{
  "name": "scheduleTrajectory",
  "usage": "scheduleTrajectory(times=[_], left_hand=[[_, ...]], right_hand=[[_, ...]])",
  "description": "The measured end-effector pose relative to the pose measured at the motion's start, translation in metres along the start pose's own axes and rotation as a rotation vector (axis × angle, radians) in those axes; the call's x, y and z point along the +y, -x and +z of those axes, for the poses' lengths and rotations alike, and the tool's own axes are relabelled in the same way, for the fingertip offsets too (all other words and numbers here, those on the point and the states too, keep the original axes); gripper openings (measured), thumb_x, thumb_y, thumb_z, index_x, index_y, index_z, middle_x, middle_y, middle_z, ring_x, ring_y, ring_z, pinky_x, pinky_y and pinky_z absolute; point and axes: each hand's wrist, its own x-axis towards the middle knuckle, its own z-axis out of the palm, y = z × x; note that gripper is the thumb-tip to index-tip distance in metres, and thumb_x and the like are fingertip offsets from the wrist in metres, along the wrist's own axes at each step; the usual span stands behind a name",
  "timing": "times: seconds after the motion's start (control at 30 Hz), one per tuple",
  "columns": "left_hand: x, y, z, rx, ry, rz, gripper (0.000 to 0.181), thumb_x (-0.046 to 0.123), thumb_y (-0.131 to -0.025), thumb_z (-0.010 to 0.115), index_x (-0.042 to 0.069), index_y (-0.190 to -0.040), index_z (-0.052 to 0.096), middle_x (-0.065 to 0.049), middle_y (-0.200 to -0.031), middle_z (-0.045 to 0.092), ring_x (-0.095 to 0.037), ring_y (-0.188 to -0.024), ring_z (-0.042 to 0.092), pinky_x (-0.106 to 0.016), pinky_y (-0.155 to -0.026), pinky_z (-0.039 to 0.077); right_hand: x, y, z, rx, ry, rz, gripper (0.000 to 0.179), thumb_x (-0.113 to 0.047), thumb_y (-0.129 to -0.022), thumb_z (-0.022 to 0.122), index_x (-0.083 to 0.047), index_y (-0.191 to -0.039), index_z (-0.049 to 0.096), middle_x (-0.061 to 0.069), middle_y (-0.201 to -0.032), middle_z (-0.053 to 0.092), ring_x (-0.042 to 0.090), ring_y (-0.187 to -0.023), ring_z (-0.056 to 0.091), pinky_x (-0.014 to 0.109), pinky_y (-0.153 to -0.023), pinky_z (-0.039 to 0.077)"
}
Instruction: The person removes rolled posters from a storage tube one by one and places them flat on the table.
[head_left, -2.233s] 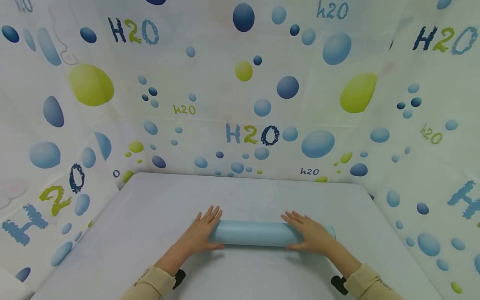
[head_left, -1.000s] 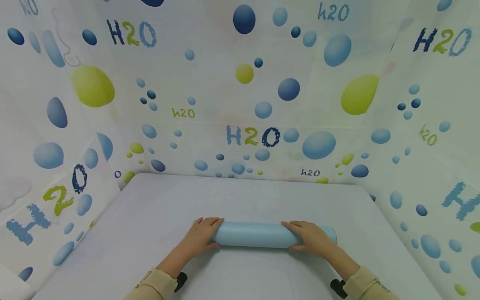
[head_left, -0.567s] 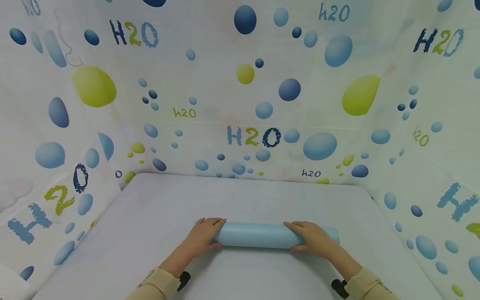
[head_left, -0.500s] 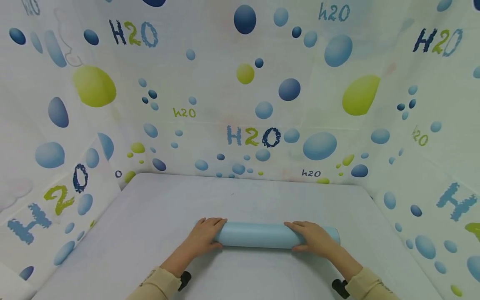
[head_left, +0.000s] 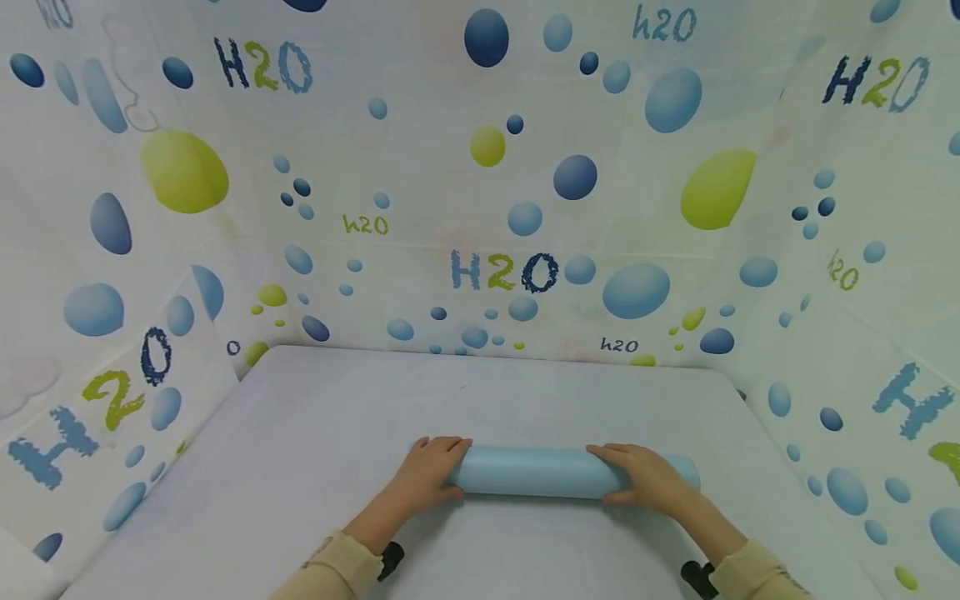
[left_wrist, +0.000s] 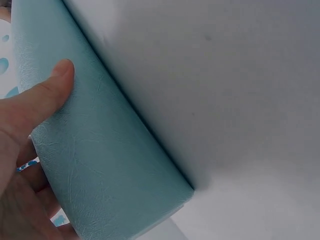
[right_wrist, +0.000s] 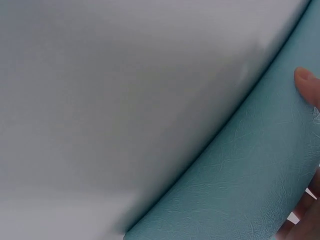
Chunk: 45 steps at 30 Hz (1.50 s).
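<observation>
A light-blue rolled-up mat (head_left: 536, 472) with a creased, leather-like surface lies crosswise over the white table in the head view. My left hand (head_left: 427, 473) grips it near its left end, fingers over the far side and thumb on the near side. Toward the other end, my right hand (head_left: 647, 477) holds it the same way, with a short stretch of the roll showing beyond it. In the left wrist view the left thumb (left_wrist: 55, 90) presses along the roll, the other fingers reaching behind. The right thumb (right_wrist: 307, 85) touches the roll in the right wrist view.
The white table (head_left: 337, 392) reaches back to a white curtain (head_left: 420, 150) printed with blue and green drops and H2O lettering, which also hangs at both sides. Dark wrist devices (head_left: 390, 561) show below the beige sleeves (head_left: 337, 567).
Both hands, their fingers spread at first, have closed round the rolled-up mat. Over the last half second hands and roll have shifted slightly to the right together.
</observation>
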Motion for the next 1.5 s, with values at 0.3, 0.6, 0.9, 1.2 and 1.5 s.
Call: scheduleTrajectory(times=[0.3, 0.6, 0.9, 1.2, 1.5], left_hand=[[0.013, -0.01, 0.004, 0.003, -0.013, 0.0, 0.071, 0.03, -0.067, 0.08, 0.002, -0.125, 0.051, -0.013, -0.118, 0.056, -0.029, -0.109, 0.052, -0.054, -0.087, 0.039], [0.028, -0.021, 0.009, -0.047, -0.023, -0.025, 0.071, 0.034, -0.069, 0.078, 0.004, -0.127, 0.051, -0.01, -0.12, 0.056, -0.026, -0.112, 0.051, -0.051, -0.089, 0.039], [0.031, -0.025, 0.011, -0.044, -0.067, -0.022, 0.071, 0.038, -0.069, 0.078, 0.007, -0.127, 0.051, -0.008, -0.12, 0.057, -0.024, -0.111, 0.052, -0.047, -0.089, 0.041], [0.035, -0.023, 0.013, -0.028, -0.036, -0.046, 0.071, 0.033, -0.067, 0.08, 0.005, -0.126, 0.052, -0.008, -0.118, 0.057, -0.024, -0.11, 0.052, -0.049, -0.091, 0.039], [0.035, -0.024, 0.013, -0.043, -0.011, -0.072, 0.07, 0.03, -0.067, 0.08, 0.005, -0.127, 0.051, -0.009, -0.119, 0.057, -0.025, -0.112, 0.051, -0.05, -0.092, 0.037]], right_hand=[[0.014, 0.009, -0.002, 0.003, -0.008, 0.015, 0.072, -0.028, -0.065, 0.081, -0.011, -0.129, 0.052, 0.017, -0.12, 0.057, 0.036, -0.109, 0.053, 0.05, -0.089, 0.041], [0.026, 0.017, -0.008, 0.004, -0.015, 0.033, 0.073, -0.025, -0.062, 0.083, -0.009, -0.127, 0.054, 0.01, -0.121, 0.058, 0.031, -0.111, 0.054, 0.047, -0.091, 0.041], [0.026, 0.021, -0.012, 0.007, -0.041, 0.045, 0.073, -0.022, -0.061, 0.084, -0.008, -0.126, 0.054, 0.012, -0.12, 0.058, 0.034, -0.109, 0.054, 0.05, -0.089, 0.041], [0.023, 0.021, -0.012, 0.008, -0.02, 0.058, 0.073, -0.022, -0.059, 0.084, -0.008, -0.124, 0.055, 0.012, -0.118, 0.059, 0.034, -0.107, 0.055, 0.049, -0.087, 0.043], [0.022, 0.019, -0.006, 0.031, 0.056, 0.053, 0.077, -0.024, -0.057, 0.085, -0.011, -0.126, 0.054, 0.013, -0.116, 0.059, 0.034, -0.104, 0.056, 0.049, -0.084, 0.045]])
